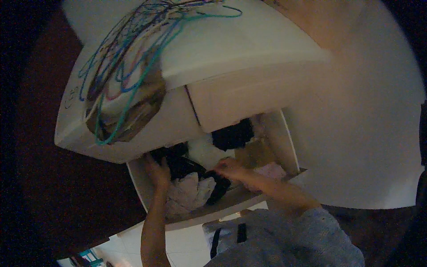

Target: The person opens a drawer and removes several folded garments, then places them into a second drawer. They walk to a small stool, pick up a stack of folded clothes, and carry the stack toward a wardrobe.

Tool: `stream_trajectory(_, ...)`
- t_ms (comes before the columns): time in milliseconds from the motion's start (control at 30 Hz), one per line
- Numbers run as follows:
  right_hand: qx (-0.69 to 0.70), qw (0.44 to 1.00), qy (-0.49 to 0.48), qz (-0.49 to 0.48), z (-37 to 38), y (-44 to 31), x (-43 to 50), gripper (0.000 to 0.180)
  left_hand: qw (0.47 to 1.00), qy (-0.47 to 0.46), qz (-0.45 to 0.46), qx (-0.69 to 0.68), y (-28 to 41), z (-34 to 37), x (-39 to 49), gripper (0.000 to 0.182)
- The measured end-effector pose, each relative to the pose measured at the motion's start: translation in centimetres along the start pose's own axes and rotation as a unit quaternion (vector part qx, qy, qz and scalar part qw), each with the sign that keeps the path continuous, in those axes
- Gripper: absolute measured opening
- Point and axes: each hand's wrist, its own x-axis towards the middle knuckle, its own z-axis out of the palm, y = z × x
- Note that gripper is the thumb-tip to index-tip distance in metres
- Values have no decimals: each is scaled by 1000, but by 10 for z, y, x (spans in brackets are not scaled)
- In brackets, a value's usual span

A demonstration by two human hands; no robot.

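An open drawer (196,215) holds clothes and cloths. My left hand (159,172) reaches into its left end, against a dark cloth (181,165); its fingertips are partly lost in shadow. Near the drawer's middle, my right hand (228,168) has its fingers curled at the end of a black cloth strip (218,188); dim light hides whether it grips it. Between the hands lies a crumpled pale cloth (191,192). Behind my right hand is another black cloth (233,135), and a pink cloth (270,171) lies at the right.
Above the drawer, the white cabinet top (247,40) bears a tangle of coloured cords (133,66) hanging over its front edge. A closed drawer front (240,100) overhangs the open one. A white wall or panel (360,143) stands at the right. Pale floor tiles (186,247) show below.
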Motion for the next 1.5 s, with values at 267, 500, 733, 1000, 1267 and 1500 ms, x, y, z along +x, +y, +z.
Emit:
stream_trajectory(267,-495,781,328,-195,-72,18,9,36,980,-167,69,-79,63,-28,-28,50)
stream_trajectory(500,-276,894,339,-104,-102,53,36,28,930,-280,-32,-237,75,-19,-42,41)
stream_trajectory(733,-34,926,365,-84,-126,46,41,29,767,-362,-291,-443,60,68,-45,36)
stream_trajectory(1000,-116,967,200,-108,-118,23,38,29,601,-254,-449,-611,131,122,-41,33)
stream_trajectory(1267,-477,839,214,-149,-69,-8,11,38,605,-237,-373,-662,133,131,-25,38)
stream_trajectory(1500,-169,923,331,-102,-127,32,74,48,790,-255,-223,-512,102,150,-10,51)
